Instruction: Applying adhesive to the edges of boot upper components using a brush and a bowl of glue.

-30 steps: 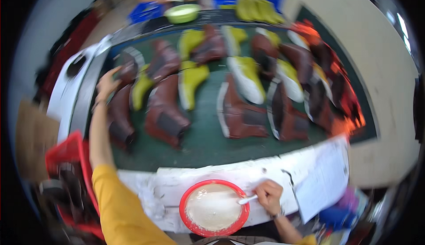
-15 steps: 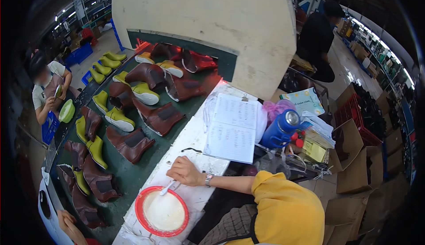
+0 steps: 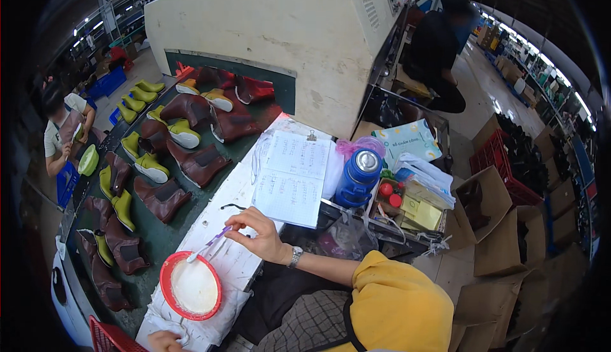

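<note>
My right hand (image 3: 258,236), below a yellow sleeve and a wristwatch, is closed on a toothbrush (image 3: 210,242) with a purple and white handle. Its white head hangs over the upper edge of a red bowl (image 3: 167,278) holding white creamy stuff (image 3: 196,288). The bowl stands on a white ledge (image 3: 238,264). At the lower edge, my left hand (image 3: 165,341) shows only in part, fingers bent, near a white cloth (image 3: 167,324); what it holds, if anything, is hidden. Brown ankle boots (image 3: 161,198) and yellow-green boots (image 3: 122,210) lie on the green conveyor belt (image 3: 156,240) to the left.
A large cream machine (image 3: 254,27) covers the belt's far end. An open notebook (image 3: 289,177), a blue bottle (image 3: 358,179) and a crowded tray (image 3: 407,209) lie to the right, with cartons (image 3: 509,244) beyond. One person (image 3: 63,123) works across the belt; another (image 3: 439,53) sits far right.
My right hand has lifted the toothbrush slightly, showing more of its handle. My left hand has come from the far-left belt edge toward the ledge. The view has shifted, and a red basket edge appears.
</note>
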{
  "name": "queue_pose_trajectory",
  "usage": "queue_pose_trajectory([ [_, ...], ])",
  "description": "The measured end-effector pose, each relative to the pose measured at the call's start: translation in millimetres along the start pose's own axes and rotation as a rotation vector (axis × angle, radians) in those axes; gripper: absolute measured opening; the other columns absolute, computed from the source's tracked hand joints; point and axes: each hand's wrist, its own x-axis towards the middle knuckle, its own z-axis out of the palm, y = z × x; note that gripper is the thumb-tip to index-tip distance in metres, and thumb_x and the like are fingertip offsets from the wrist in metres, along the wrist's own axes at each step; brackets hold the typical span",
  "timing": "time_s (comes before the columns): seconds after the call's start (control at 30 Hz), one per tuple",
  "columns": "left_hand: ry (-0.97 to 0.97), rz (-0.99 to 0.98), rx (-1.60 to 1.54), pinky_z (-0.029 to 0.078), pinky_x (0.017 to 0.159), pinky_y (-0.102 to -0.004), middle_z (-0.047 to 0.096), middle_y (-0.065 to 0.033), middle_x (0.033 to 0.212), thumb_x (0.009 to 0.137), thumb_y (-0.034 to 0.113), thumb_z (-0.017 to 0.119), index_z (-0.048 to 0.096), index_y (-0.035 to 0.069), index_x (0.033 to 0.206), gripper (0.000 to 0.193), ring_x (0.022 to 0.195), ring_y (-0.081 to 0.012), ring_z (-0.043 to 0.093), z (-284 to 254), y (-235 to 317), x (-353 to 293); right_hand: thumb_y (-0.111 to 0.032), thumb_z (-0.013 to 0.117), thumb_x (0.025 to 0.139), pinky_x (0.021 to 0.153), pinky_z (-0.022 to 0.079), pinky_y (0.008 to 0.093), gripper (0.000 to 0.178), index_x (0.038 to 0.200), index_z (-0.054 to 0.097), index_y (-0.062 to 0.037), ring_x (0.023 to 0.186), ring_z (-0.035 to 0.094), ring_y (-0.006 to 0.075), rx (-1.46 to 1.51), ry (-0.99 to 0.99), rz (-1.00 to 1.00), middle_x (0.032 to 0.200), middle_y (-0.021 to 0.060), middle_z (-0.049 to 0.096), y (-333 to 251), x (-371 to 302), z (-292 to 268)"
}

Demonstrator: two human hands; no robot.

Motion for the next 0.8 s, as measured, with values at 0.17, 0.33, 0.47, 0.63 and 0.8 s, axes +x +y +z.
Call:
queue_pose_trajectory([
  [0.17,0.27,-0.357,-0.491,0.035,0.062,-0.0283,0.042,-0.0048,0.073,0.083,-0.005,0.044,0.039,0.006,0.071,0.016,0.063,-0.0148,0.042,115,13,-32,-0.007,0.077,0.089,0.067,0.05,0.0283,0.013,0.096,0.067,-0.0007,0.075,0.061,0.0152,0.146,-0.138,0.172,0.086,0.0069,0.065,-23,-27,1],
  [0.33,0.083,-0.296,-0.604,0.046,0.067,-0.0263,0.045,-0.0063,0.084,0.087,-0.007,0.048,0.04,0.005,0.07,0.023,0.067,-0.0167,0.053,127,37,-28,-0.016,0.071,0.094,0.064,0.049,0.0356,0.019,0.089,0.062,-0.0009,0.075,0.065,0.0267,0.264,-0.306,0.014,0.084,0.0124,0.065,-43,-29,20],
  [0.47,-0.067,-0.323,-0.664,0.052,0.072,-0.0275,0.05,-0.0081,0.094,0.096,-0.003,0.049,0.04,0.005,0.072,0.027,0.077,-0.0193,0.06,119,24,-36,-0.022,0.065,0.099,0.066,0.049,0.037,0.027,0.082,0.064,-0.0009,0.075,0.065,0.0273,0.346,-0.455,0.179,0.083,0.0115,0.068,-38,-42,28],
  [0.63,0.24,-0.405,-0.456,0.055,0.085,-0.0393,0.058,-0.0114,0.118,0.106,0.015,0.05,0.064,0.001,0.12,0.024,0.101,-0.0183,0.062,139,49,15,-0.024,0.056,0.104,0.101,0.045,0.0406,0.038,0.135,0.056,-0.0014,0.121,0.059,0.0292,0.455,-0.386,-0.05,0.129,0.0168,0.061,-74,-16,41],
  [0.8,0.1,-0.357,-0.617,0.043,0.108,-0.0437,0.054,-0.0166,0.141,0.107,0.035,0.049,0.046,0.002,0.15,0.054,0.125,-0.0212,0.055,147,36,-1,-0.029,0.045,0.109,0.127,0.013,0.0393,0.07,0.163,0.011,-0.0005,0.157,0.017,0.0238,1.389,-0.236,-0.033,0.17,0.0146,0.018,-106,-21,116],
])
